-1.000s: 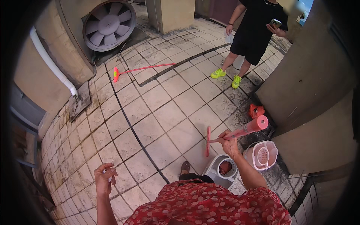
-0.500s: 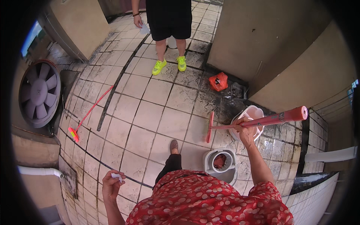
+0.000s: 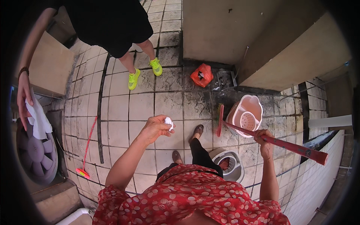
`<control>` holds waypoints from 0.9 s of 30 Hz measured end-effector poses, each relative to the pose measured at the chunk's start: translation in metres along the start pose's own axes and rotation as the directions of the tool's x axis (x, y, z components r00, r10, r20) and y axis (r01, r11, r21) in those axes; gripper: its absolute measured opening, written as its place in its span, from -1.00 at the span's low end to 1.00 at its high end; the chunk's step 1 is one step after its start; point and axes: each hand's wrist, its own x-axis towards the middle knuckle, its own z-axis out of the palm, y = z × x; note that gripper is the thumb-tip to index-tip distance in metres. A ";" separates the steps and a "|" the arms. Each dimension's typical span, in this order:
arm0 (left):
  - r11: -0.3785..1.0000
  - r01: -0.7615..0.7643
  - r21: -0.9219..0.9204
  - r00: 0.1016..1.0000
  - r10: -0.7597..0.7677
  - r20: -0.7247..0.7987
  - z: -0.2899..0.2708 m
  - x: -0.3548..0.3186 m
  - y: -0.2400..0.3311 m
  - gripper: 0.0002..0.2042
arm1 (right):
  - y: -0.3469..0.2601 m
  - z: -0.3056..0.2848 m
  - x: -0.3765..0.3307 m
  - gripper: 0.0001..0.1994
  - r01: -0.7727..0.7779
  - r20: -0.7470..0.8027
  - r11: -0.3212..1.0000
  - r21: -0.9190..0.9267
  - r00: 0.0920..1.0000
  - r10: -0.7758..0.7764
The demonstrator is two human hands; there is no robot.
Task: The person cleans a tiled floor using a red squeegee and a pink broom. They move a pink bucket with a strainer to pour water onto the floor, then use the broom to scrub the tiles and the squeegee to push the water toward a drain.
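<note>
My left hand point(image 3: 157, 127) is closed, pinching a crumpled white tissue point(image 3: 168, 123) in front of my body. My right hand point(image 3: 265, 141) wraps round the red handle point(image 3: 285, 144) of a long-handled floor squeegee, which tilts across to the right. Its narrow T-shaped head point(image 3: 220, 120) hangs beside a pink bucket point(image 3: 245, 112) with a perforated basket. Below that stands a grey mop bucket point(image 3: 235, 174) with a reddish-brown thing in its round basket. Whether the squeegee head touches the floor I cannot tell.
Another person in bright yellow shoes point(image 3: 134, 78) stands ahead left, a white cloth point(image 3: 37, 118) in hand. A red plastic bag point(image 3: 202, 75) lies by the wall near a grey tray point(image 3: 225, 79). A red-handled brush point(image 3: 83, 172) and a large fan point(image 3: 36, 153) are at left.
My left hand has come up and inward with the tissue. The squeegee's handle end now points lower right. The other person has come nearer and to the left; my view has turned.
</note>
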 end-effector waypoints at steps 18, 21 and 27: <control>0.967 0.179 -0.179 0.972 -0.201 -0.117 0.008 0.451 0.004 -0.81 | 0.061 -0.029 0.136 -0.81 -0.134 -0.532 0.988 0.079 0.832 0.155; 0.967 0.175 -0.184 0.963 -0.207 -0.174 -0.016 0.549 -0.035 -0.80 | 0.069 -0.038 0.145 -0.79 -0.133 -0.621 0.989 0.063 0.771 0.143; 0.977 0.199 -0.070 0.885 -0.210 -0.416 -0.045 0.678 -0.061 -0.72 | 0.068 -0.054 0.163 -0.78 -0.273 -0.636 0.958 0.081 0.727 0.261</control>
